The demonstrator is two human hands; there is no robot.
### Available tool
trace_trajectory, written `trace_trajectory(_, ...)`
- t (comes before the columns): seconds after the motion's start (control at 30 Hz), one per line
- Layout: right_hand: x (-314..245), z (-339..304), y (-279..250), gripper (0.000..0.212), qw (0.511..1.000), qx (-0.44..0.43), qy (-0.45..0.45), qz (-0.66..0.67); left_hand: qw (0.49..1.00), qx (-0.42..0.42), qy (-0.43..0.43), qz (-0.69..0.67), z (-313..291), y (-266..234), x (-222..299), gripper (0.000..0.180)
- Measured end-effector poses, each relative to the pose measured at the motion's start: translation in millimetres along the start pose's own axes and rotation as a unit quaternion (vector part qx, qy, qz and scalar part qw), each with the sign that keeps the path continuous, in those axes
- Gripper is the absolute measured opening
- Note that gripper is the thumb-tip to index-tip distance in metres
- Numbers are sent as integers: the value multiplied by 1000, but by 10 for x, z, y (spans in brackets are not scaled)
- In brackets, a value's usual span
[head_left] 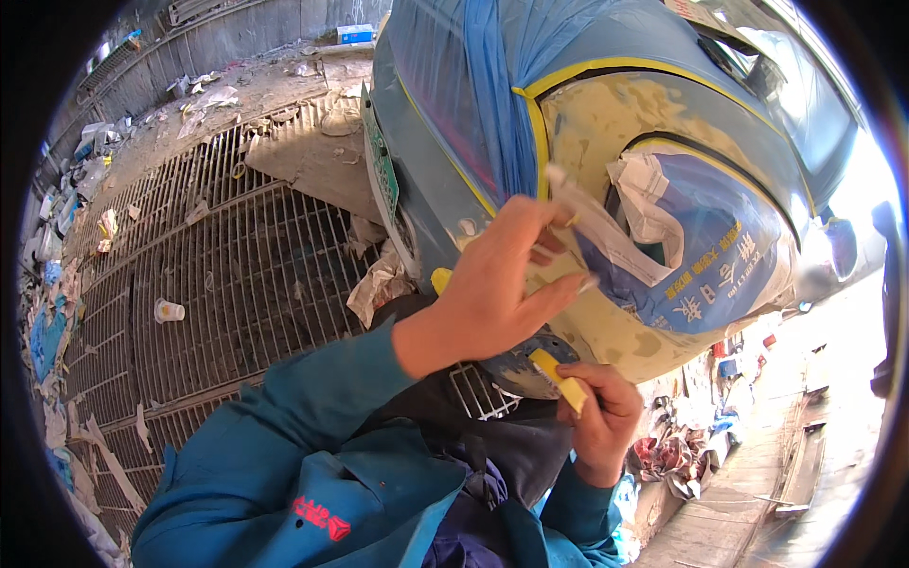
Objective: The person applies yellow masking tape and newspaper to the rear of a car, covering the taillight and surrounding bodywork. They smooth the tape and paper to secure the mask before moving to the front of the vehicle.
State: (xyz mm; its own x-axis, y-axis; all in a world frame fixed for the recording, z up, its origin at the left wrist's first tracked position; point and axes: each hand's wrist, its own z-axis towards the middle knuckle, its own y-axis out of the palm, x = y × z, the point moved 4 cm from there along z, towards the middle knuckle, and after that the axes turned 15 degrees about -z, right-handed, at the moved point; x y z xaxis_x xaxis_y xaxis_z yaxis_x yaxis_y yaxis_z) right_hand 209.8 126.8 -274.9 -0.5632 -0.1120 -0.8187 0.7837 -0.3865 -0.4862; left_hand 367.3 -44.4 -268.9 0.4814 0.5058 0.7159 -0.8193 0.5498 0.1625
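In front of me is a car's rounded body section (606, 331), coated yellowish with darker blotches. My left hand (483, 293) is raised over its left side, thumb apart from the partly curled, blurred fingers. Right beside those fingertips is a folded strip of newspaper (615, 237), smeared at its upper end; I cannot tell if they touch. My right hand (606, 412), lower down by the body's bottom edge, grips a small yellow block-like thing (561, 381) between thumb and fingers. Printed paper (701, 284) covers a rounded area, and yellow tape (615, 64) edges the coated part.
Blue plastic film (502, 95) drapes the car. At left lies a metal floor grating (237, 275) with a white cup (169, 310) on it. Litter (47, 331) lines the far left. Crumpled paper (672, 459) lies at lower right. A blue box (355, 34) stands at the back.
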Motion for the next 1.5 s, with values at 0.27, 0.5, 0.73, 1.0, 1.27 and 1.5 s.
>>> trace_trajectory(0.27,-311,578,-187,20,998,39,-13,55,991,-5,42,126,888,313,-246,53)
trace_trajectory(0.5,-44,1222,-314,16,987,103,30,119,944,-193,81,255,1204,64,-47,44)
trace_trajectory(0.73,186,1303,-319,15,975,123,61,173,922,-265,116,258,1407,38,203,51)
trace_trajectory(1.0,224,1268,-304,18,978,121,52,162,962,-241,91,91,1538,132,113,42)
trace_trajectory(1.27,241,1242,-196,14,979,150,100,90,980,-127,131,84,1539,196,-139,49)
trace_trajectory(1.5,176,1262,-148,18,985,131,56,98,865,-118,439,215,927,4,-51,39)
